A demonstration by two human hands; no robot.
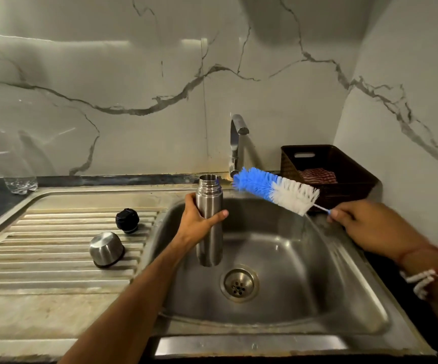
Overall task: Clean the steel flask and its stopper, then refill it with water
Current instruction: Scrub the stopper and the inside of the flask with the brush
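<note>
My left hand (199, 222) grips the steel flask (209, 245) around its middle and holds it upright over the left part of the sink basin (286, 258), with its mouth open at the top. My right hand (365, 224) holds the thin handle of a blue and white bottle brush (275, 189), whose blue tip points left, just right of the flask's mouth and not inside it. The black stopper (127, 220) and the steel cap (106, 248), turned upside down, rest on the ribbed draining board (55, 245).
A steel tap (237, 137) stands behind the sink with no water running. A dark basket (328, 174) holding a striped cloth sits at the back right. A clear plastic bottle (10, 158) stands at the far left. The drain (239, 285) lies under the flask.
</note>
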